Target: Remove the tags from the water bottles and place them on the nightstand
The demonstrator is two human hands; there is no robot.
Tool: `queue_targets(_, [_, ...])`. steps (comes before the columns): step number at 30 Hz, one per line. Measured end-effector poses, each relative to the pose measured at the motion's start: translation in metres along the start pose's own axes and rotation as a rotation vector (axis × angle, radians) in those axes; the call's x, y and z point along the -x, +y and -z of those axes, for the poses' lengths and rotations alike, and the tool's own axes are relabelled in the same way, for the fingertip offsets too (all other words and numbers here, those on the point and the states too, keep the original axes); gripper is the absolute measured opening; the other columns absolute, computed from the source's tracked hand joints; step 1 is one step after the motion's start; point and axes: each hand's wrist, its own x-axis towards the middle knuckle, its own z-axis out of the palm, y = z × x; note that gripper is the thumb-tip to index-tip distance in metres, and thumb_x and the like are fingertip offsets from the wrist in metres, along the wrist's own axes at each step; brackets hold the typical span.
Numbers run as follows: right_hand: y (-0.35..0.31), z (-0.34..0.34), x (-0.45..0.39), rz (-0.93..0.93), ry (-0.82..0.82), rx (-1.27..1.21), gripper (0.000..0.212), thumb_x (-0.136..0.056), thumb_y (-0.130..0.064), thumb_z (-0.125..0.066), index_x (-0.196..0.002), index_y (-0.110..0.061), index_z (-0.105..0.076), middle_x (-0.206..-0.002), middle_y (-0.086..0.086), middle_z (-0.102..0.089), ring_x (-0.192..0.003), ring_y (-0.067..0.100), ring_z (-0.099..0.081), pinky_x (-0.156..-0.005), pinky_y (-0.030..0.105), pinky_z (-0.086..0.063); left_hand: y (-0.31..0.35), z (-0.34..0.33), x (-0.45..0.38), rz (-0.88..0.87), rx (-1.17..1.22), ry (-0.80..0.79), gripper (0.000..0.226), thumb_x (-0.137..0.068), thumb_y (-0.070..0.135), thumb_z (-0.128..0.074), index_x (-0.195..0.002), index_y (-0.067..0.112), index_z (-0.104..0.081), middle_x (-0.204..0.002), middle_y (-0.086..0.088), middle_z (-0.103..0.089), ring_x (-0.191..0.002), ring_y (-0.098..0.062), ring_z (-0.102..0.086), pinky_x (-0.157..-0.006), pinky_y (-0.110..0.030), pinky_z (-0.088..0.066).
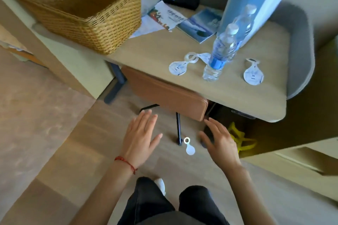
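We see both hands spread wide and holding nothing: the left hand [140, 137] and right hand [218, 139] hover on either side of a white tag [189, 147] down by the floor. Up on the nightstand [161, 51], one water bottle [220, 52] stands between more tags [178, 67], another tag [253, 75] to its right.

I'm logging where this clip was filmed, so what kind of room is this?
Probably a hotel guest room: complimentary-looking water bottles with paper tags on a wooden table, brochures, and a wicker basket.
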Motion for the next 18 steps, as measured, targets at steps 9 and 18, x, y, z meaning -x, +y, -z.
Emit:
queue_targets(9, [0.028,0.030,-0.015,-0.263,0.206,-0.029,0.043,-0.088,-0.034,-0.058,-0.127,-0.017,-0.055,-0.137,0.001,-0.051,-0.127,0.020,-0.046,-0.097,0.034,-0.043,0.024,-0.003,-0.084,-0.214,0.083,-0.029,0.059,-0.086,0.040,-0.037,-0.126,-0.001,-0.050,-0.135,-0.023,-0.048,-0.126,-0.042,-0.044,-0.100,-0.056,-0.037])
queue_targets(18, [0.071,0.064,-0.090,-0.217,0.269,-0.026,0.042,-0.088,-0.035,-0.057,-0.127,-0.019,-0.053,-0.135,0.002,-0.052,-0.120,0.024,-0.053,-0.087,0.033,-0.047,0.068,-0.001,-0.167,-0.222,0.117,0.071,0.058,-0.086,0.039,-0.038,-0.125,-0.002,-0.050,-0.134,-0.024,-0.048,-0.125,-0.041,-0.045,-0.102,-0.053,-0.038])
